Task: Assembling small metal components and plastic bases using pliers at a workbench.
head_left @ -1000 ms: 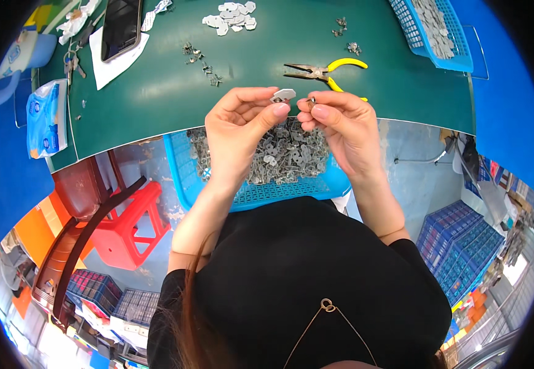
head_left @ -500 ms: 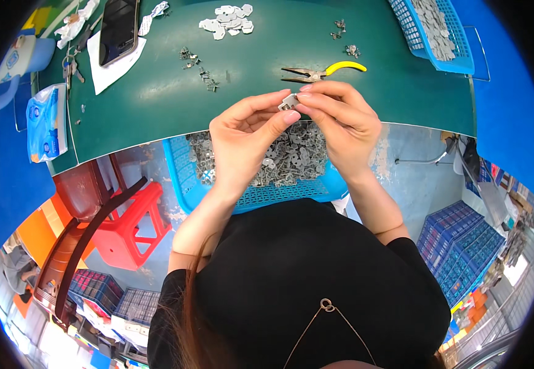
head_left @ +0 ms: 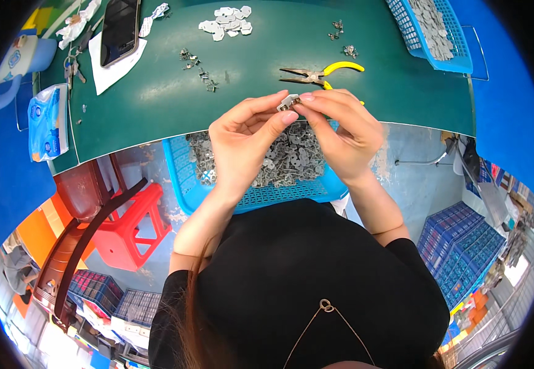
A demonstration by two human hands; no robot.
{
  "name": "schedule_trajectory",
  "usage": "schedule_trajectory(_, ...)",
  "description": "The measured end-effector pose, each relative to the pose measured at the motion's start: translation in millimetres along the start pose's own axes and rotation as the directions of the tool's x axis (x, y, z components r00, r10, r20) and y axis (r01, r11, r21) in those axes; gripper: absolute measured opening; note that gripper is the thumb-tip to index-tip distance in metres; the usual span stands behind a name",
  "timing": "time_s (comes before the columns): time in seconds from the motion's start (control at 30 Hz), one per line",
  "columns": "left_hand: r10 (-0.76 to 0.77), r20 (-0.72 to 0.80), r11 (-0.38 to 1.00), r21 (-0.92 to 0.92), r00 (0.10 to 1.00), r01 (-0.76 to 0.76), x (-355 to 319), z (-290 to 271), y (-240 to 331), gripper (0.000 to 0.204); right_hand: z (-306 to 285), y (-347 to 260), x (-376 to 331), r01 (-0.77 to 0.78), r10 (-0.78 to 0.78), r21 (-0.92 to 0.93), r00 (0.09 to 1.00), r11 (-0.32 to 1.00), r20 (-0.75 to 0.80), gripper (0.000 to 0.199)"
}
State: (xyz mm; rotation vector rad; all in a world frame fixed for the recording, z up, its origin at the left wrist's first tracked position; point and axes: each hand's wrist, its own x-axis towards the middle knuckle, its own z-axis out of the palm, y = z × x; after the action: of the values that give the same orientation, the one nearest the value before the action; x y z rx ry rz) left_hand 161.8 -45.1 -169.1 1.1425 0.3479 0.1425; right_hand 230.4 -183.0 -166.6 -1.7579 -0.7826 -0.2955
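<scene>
My left hand (head_left: 240,138) pinches a small white plate (head_left: 287,103) between thumb and fingertips, above the table's near edge. From the other side, my right hand (head_left: 346,132) closes thumb and forefinger on a tiny metal clip (head_left: 297,102) at the plate's right end; its exact shape is partly covered. Beyond the right hand lie long-nose pliers (head_left: 309,76) with yellow handles, jaws pointing left. Below both hands, a blue basket (head_left: 184,178) holds many small metal-and-white pieces. Loose metal clips (head_left: 205,80) lie on the table to the left.
On the green table (head_left: 156,104) are a pile of white plates (head_left: 226,23), more metal clips (head_left: 349,51), a phone (head_left: 119,34) and a tissue pack (head_left: 48,123). Another blue basket (head_left: 411,27) sits far right. A red stool (head_left: 119,243) stands below left.
My right fingers have shifted slightly at the plate's right end, and more metal shows there. The right hand has tilted, uncovering more of the pliers' lower handle. My left hand keeps its pinch.
</scene>
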Motion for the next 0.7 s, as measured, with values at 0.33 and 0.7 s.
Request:
schedule_trajectory(0.33, 0.135, 0.007, 0.991, 0.011, 0.991, -0.135, 0.7, 0.7, -6.3, 0.022, 0.0, -6.8, -0.7, -0.057, 0.058, -0.032, 0.998, 0.998, 0.019, 0.021)
schedule_trajectory(0.7, 0.185, -0.112, 0.983, 0.0, 0.976, -0.186, 0.5, -0.9, -4.1, 0.015, -25.4, 14.5, 8.8, 0.106, -0.054, -0.418, 0.989, 0.902, 0.135, 0.034)
